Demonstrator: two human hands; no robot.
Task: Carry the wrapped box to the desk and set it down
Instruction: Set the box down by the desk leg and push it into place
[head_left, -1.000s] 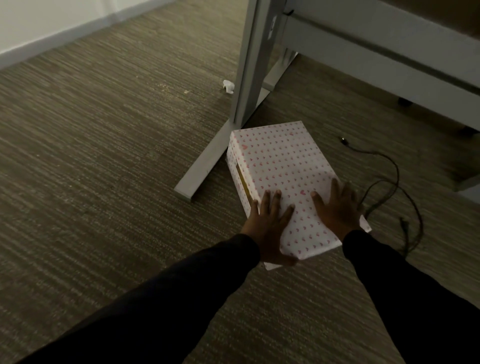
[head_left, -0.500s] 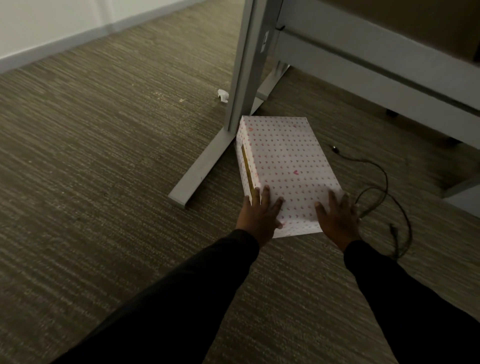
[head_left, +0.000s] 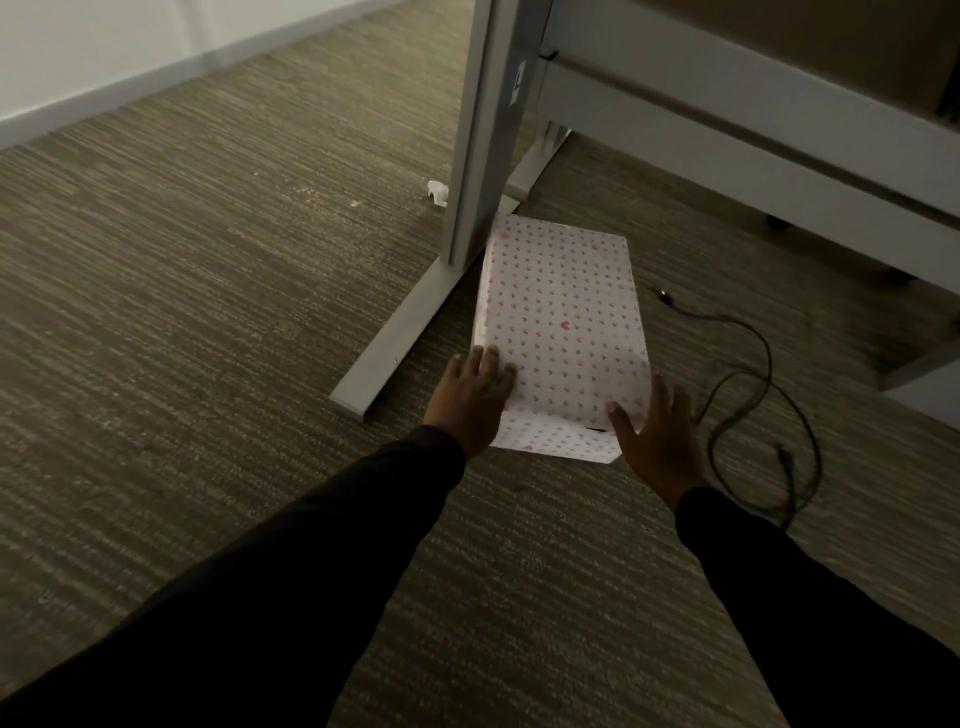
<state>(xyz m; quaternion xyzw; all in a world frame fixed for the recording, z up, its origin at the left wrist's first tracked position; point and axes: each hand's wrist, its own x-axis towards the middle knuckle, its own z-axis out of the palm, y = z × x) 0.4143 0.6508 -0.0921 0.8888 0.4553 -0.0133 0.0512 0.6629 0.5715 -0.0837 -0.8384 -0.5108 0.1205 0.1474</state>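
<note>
Your left hand and right hand press flat against the near corners of the wrapped box, clamping it between both palms. The box sits low over the carpet, beside the table leg, near a cable.

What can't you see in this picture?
- Desk top: head view, cut off by the upper edge.
- Box underside: hidden by the box itself, so whether it rests on the carpet is unclear.
- Left hand and right hand palms and grip: hidden behind the hands' backs.
- White scrap by the desk leg: too small to identify.
- Cable end: dark, blurred.
</note>
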